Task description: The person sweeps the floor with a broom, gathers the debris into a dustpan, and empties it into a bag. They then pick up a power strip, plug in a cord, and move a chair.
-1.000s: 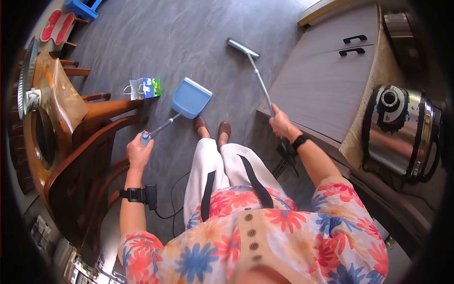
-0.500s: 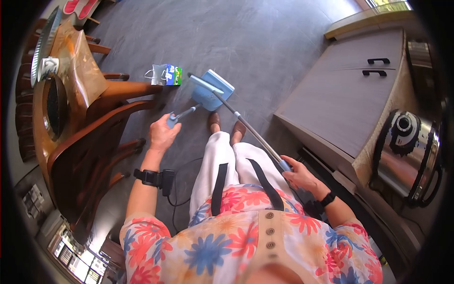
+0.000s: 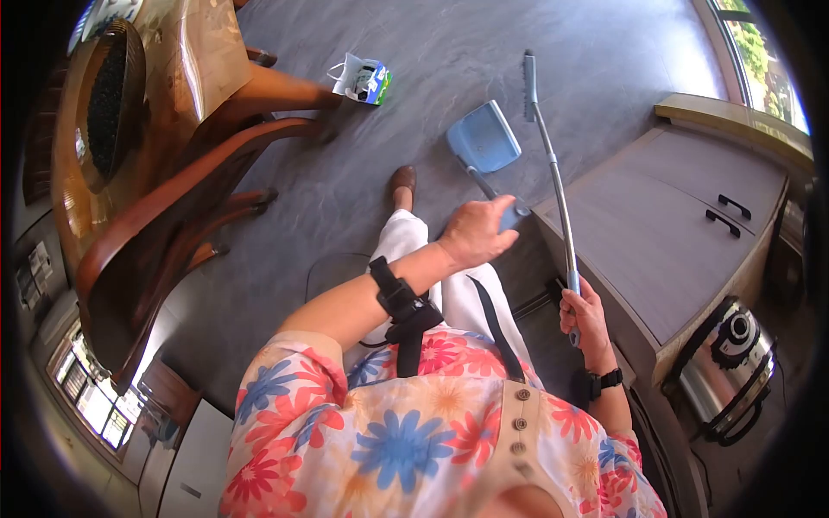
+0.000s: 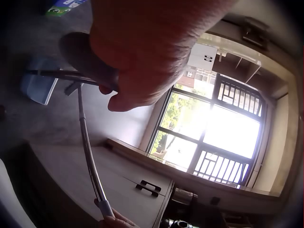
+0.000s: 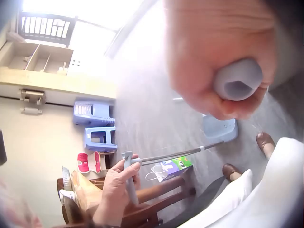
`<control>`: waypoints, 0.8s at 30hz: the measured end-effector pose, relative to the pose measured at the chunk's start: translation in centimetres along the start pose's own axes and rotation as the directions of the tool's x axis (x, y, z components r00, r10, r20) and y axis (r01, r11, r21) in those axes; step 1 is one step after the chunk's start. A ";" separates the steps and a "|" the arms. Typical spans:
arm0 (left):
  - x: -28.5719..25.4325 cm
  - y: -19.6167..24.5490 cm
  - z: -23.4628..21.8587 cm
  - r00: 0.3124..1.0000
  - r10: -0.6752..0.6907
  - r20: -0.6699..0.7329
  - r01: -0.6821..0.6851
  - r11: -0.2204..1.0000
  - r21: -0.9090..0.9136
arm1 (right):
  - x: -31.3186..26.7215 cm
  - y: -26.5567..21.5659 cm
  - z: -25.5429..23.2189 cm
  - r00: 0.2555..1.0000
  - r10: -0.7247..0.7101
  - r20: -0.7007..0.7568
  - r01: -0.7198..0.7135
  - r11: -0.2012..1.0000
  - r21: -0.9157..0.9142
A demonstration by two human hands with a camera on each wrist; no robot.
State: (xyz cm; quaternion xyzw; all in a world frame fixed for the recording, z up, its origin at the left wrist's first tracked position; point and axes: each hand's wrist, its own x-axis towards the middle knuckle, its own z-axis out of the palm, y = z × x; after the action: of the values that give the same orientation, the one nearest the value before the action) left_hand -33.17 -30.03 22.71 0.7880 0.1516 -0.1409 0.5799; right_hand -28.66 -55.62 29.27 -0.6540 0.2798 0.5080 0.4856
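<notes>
My left hand grips the handle of a long-handled blue dustpan, reaching across in front of my legs. The pan lies at the floor with its pale lip facing away from me. In the right wrist view, the left fingers wrap the dustpan's handle. My right hand holds a broom by the lower end of its metal pole, beside the cabinet. The broom's narrow blue-grey head is beyond the dustpan, to its right and apart from it. The grey end of the broom handle pokes out of my right fist.
A wooden cabinet stands at the right, with a steel cooker near it. On the left are a wooden table and a chair. A paper bag sits on the floor. Blue stools show behind.
The broom head passed over the dustpan, then swung out to its right. My left hand carried the dustpan rightwards across my legs. The view has turned to the right.
</notes>
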 end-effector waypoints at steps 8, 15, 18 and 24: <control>2.3 -4.4 -3.8 0.951 0.037 0.308 0.026 0.980 -0.195 | 2.7 0.1 3.6 0.993 0.032 -0.110 -0.020 0.994 0.109; 11.8 -21.7 -14.2 0.935 -0.178 -0.306 0.264 0.927 0.267 | 2.2 -1.2 6.5 0.979 0.104 -0.175 -0.046 0.950 0.309; 15.1 -26.4 -17.4 0.862 -0.273 -0.428 0.441 0.819 0.367 | 1.5 -2.5 7.8 0.988 0.053 -0.148 0.001 0.939 0.343; 19.7 -31.1 -18.1 0.774 -0.494 -0.395 0.626 0.689 0.365 | 1.3 -4.3 9.8 0.975 0.002 -0.221 0.048 0.974 0.222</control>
State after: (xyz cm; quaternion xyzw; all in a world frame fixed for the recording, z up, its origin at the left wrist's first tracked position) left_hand -26.81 -2.48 -7.06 0.8313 0.4235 -0.2383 0.2698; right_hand -28.36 -44.84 29.40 -0.6498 0.3802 0.3916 0.5290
